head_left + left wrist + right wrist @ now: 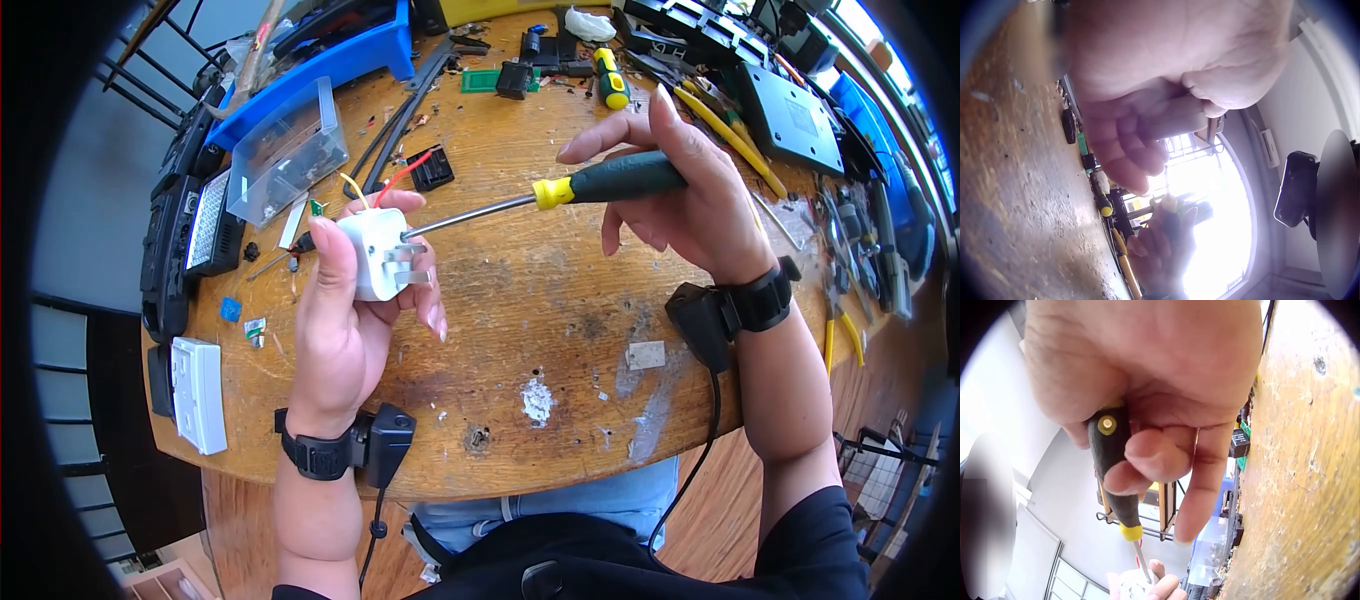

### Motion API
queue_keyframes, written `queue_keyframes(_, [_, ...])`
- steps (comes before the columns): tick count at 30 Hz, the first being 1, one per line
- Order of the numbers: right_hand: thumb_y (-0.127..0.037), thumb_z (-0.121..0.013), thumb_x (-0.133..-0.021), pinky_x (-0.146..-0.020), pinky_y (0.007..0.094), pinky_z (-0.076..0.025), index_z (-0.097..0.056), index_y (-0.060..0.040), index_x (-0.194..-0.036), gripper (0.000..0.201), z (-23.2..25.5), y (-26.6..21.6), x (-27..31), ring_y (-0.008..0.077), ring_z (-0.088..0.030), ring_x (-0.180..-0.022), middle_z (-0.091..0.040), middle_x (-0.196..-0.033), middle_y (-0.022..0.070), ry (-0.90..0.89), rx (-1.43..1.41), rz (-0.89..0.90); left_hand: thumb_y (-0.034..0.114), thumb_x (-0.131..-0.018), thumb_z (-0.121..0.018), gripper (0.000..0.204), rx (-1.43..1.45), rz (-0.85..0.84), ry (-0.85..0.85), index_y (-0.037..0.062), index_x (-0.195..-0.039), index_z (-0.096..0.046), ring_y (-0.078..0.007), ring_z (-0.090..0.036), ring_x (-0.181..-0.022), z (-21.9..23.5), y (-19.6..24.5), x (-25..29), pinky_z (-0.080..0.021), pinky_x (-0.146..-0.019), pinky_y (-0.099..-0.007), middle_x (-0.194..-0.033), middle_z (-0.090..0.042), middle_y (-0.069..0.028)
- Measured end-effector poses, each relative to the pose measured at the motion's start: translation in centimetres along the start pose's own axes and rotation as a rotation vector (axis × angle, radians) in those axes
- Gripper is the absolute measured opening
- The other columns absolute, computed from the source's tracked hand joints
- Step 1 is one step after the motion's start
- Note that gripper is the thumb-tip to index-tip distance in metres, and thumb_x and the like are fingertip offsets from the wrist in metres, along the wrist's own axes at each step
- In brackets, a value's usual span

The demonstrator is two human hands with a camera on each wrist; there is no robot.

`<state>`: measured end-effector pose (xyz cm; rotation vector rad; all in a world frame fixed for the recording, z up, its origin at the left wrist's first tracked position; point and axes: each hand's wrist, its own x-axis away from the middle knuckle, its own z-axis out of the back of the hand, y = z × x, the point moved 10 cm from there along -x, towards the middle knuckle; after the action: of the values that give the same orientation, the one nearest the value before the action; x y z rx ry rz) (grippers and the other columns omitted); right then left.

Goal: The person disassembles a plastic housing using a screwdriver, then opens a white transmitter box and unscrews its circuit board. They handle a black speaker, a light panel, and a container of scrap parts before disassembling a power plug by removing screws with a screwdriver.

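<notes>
My left hand (pixel 338 345) grips a white plug (pixel 368 278) between thumb and fingers, its metal prongs facing right. A red wire (pixel 407 173) and a yellow wire (pixel 354 189) stick out of its far end. In my right hand (pixel 715 200) is a screwdriver (pixel 630 178) with a dark green handle and yellow collar. Its shaft slants left and down, the tip right at the plug's pronged face. The right wrist view shows the handle (pixel 1124 509) lying under the fingers. In the left wrist view my left palm (pixel 1179 44) hides most of the plug.
On the wooden table (pixel 520 330), a clear plastic bin (pixel 285 155) and a blue tray (pixel 330 70) stand back left. A white socket block (pixel 198 395) lies at the left edge. Another screwdriver (pixel 610 80), pliers (pixel 845 320) and a black box (pixel 790 120) lie behind and right.
</notes>
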<state>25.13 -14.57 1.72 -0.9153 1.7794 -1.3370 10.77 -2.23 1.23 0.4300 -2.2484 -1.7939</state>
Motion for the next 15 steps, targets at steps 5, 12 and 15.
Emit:
queue_keyframes(5, [-0.059, -0.022, -0.093, -0.051, 0.0310, -0.054, -0.048, 0.0115, -0.118, 0.079, -2.4, 0.1, 0.6, 0.0094, -0.047, -0.043, -0.057, -0.067, 0.0074, -0.233, -0.096, -0.039, 0.061, -0.092, -0.022, 0.065, 0.047, -0.030, 0.053, 0.0023, -0.112, -0.040, -0.0152, -0.047, -0.053, 0.6, 0.3, 0.0, -0.044, -0.050, -0.0300, -0.067, -0.046, -0.0055])
queue_keyframes(12, [-0.063, -0.017, -0.091, -0.049, 0.0325, -0.056, -0.039, 0.0187, -0.121, 0.090, -3.5, 0.5, 1.1, 0.0153, -0.053, -0.038, -0.060, -0.059, 0.0146, -0.384, -0.194, -0.084, 0.065, -0.089, -0.028, 0.065, 0.130, -0.091, -0.039, 0.0041, -0.105, -0.042, -0.0147, -0.049, -0.053, 0.4, 0.6, -0.1, -0.044, -0.049, -0.0284, -0.065, -0.047, -0.0052])
queue_keyframes(15, [-0.062, -0.017, -0.091, -0.042, 0.0296, -0.052, -0.045, 0.0176, -0.115, 0.087, -3.1, 1.5, 1.4, 0.0178, -0.057, -0.039, -0.055, -0.048, 0.0130, -0.336, -0.179, -0.177, 0.066, -0.089, -0.026, 0.064, 0.101, -0.126, -0.019, 0.0057, -0.103, -0.042, -0.0137, -0.046, -0.049, 0.6, 0.9, -0.1, -0.042, -0.045, -0.0271, -0.062, -0.044, -0.0034])
